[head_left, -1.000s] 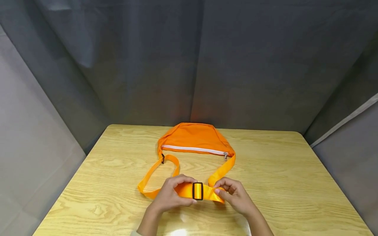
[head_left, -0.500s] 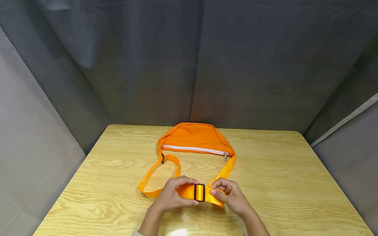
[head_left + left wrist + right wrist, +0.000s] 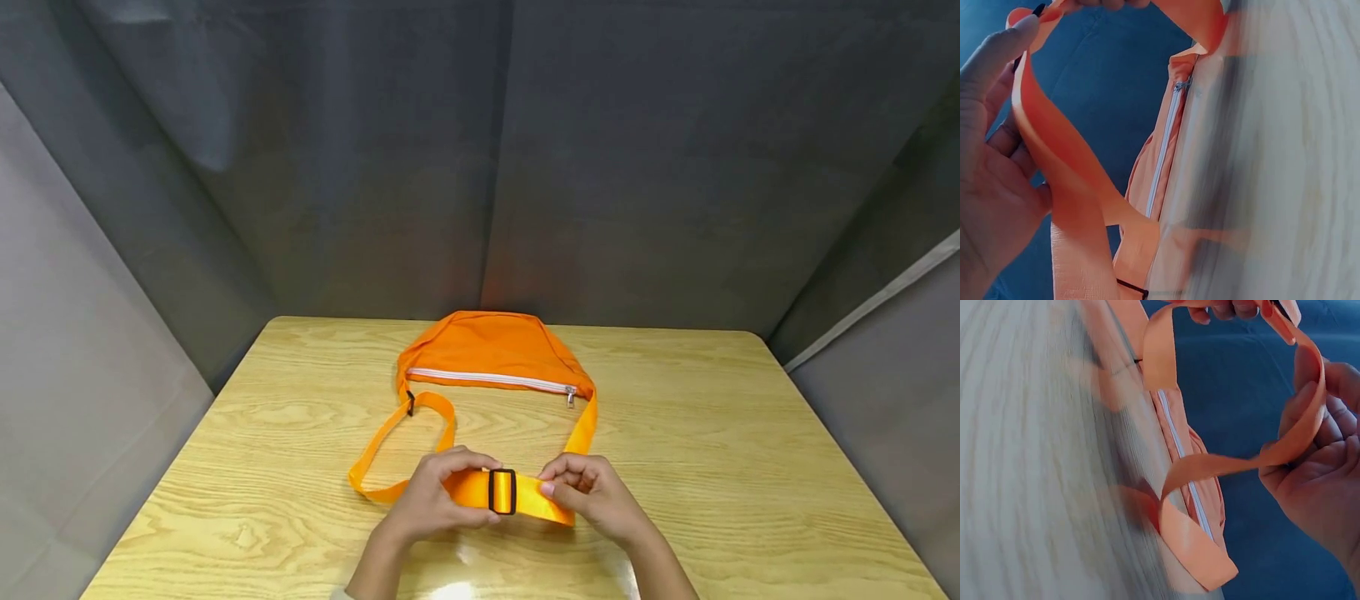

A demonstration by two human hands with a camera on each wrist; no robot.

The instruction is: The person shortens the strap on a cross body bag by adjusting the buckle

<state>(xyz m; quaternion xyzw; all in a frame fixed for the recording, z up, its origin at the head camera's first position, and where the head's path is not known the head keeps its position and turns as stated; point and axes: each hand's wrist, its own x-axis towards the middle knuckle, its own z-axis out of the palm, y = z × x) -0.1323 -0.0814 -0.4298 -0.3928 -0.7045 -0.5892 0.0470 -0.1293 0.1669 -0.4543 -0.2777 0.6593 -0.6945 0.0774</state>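
An orange waist bag [image 3: 495, 346] with a white zipper lies on the table, its orange strap [image 3: 545, 502] looping toward me. My left hand [image 3: 431, 496] pinches the black strap slider [image 3: 513, 492] between thumb above-and-below grip, index finger at the top edge and thumb at the bottom. Just right of it, my right hand [image 3: 600, 498] pinches the flat strap between thumb and fingertips. In the right wrist view the strap [image 3: 1310, 422] curves across the right fingers. The left wrist view has the strap [image 3: 1079, 194] hanging in a twist beside the left palm.
A second black slider [image 3: 410, 403] sits on the strap near the bag's left end. The zipper pull [image 3: 570, 400] hangs at the right end. Wooden table [image 3: 735, 450] extends on both sides, with a dark grey curtain [image 3: 637, 167] behind it.
The right hand moved slightly left, then back right. The strap between slider and right hand now lies longer and flatter. The slider shifted a little right and back; the bag stays put.
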